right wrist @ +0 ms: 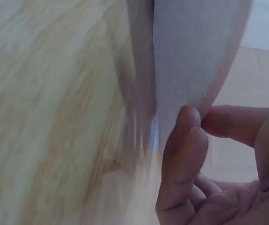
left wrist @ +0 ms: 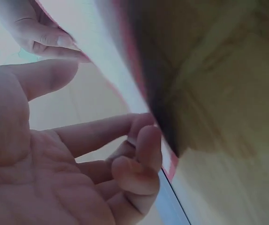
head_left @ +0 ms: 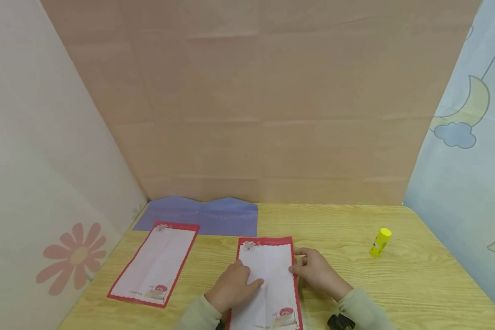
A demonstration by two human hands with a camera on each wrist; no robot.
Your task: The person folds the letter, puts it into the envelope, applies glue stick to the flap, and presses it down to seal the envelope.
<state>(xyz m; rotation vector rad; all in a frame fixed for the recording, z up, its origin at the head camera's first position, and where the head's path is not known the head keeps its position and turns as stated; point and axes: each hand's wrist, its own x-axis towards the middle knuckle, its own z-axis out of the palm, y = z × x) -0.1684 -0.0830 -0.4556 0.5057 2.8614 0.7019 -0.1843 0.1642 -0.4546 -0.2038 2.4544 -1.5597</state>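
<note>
A red-bordered white sheet of paper (head_left: 268, 268), with a faint lengthwise crease and small printed pictures at its corners, is at the front of the table. My right hand (head_left: 315, 273) pinches its right edge. In the right wrist view, thumb and fingers of that hand (right wrist: 195, 159) grip the edge of the sheet (right wrist: 190, 51), which bows up from the wood. My left hand (head_left: 233, 285) is over the left part of the sheet, thumb stretched across it. Seen from the left wrist, the fingertips (left wrist: 146, 136) touch the paper's edge and the thumb stands apart.
A second red-bordered sheet (head_left: 154, 263) lies to the left, overlapping a purple paper piece (head_left: 228, 217) with a wavy top edge at the back. On the right stands a yellow glue stick (head_left: 381, 243). A brown paper-covered wall (head_left: 272, 114) closes off the back, with printed panels at both sides.
</note>
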